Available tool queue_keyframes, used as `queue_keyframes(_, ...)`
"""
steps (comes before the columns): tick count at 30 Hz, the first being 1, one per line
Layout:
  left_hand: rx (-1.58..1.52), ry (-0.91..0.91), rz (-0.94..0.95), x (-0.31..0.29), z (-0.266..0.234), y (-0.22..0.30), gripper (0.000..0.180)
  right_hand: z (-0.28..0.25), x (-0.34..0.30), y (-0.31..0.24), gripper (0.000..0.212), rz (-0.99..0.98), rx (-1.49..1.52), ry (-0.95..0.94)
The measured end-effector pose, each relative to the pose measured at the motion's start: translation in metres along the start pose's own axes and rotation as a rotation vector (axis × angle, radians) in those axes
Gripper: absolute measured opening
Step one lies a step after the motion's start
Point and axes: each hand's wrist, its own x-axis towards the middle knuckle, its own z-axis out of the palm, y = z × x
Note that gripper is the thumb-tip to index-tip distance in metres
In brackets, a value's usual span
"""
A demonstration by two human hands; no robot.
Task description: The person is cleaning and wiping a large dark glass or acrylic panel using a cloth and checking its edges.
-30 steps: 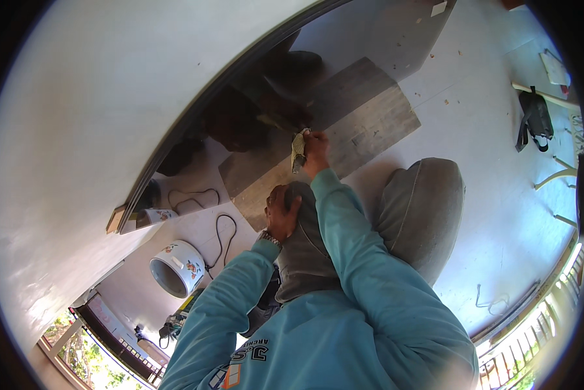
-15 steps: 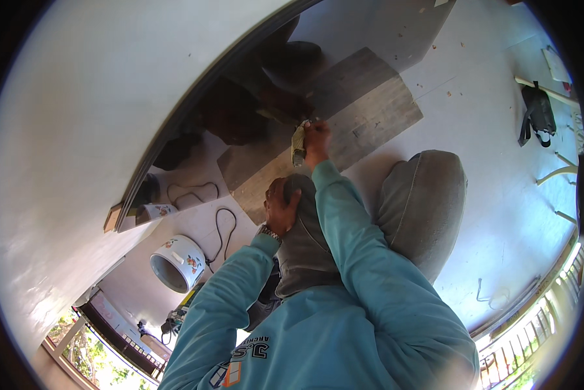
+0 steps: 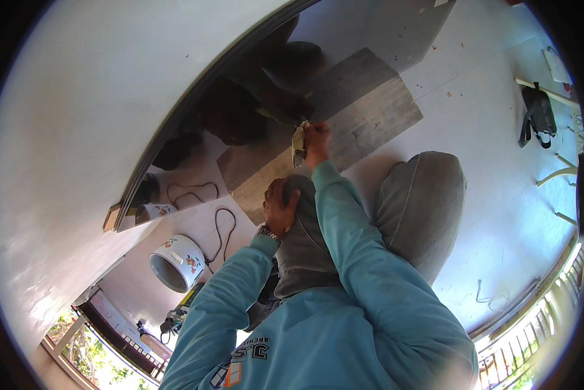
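My right hand is stretched forward and grips a crumpled yellowish cloth, pressed against grey wood-look floor planks laid on the white floor. My left hand rests on my left knee, fingers wrapped over the grey trouser fabric, a watch on its wrist. Both arms wear teal sleeves. My right knee is bent up beside the planks.
A white wall with a dark base strip runs along the left. A white flowered pot, a black cable and a small box lie on the floor. A black bag hangs at right; a railing borders the floor.
My right hand has slid the cloth a little along the planks, staying extended. My left hand has stayed on the knee.
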Motion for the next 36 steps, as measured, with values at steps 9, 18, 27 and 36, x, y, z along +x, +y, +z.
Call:
queue_keyframes(9,0.004,-0.003,-0.035,0.002,-0.004,0.003,0.054,-0.016,-0.003,0.017,0.012,0.049,-0.139,0.064)
queue_keyframes(18,-0.011,-0.036,-0.020,0.013,0.016,0.031,0.054,-0.080,0.053,0.049,0.021,-0.112,-0.017,0.210)
queue_keyframes(27,-0.251,0.221,-0.045,0.014,-0.001,0.004,0.050,-0.070,-0.027,-0.036,0.027,0.504,0.227,-0.876)
queue_keyframes(36,-0.763,0.072,-0.331,0.042,-0.028,0.026,0.026,-0.065,-0.041,-0.035,0.023,-0.227,-0.554,-1.284)
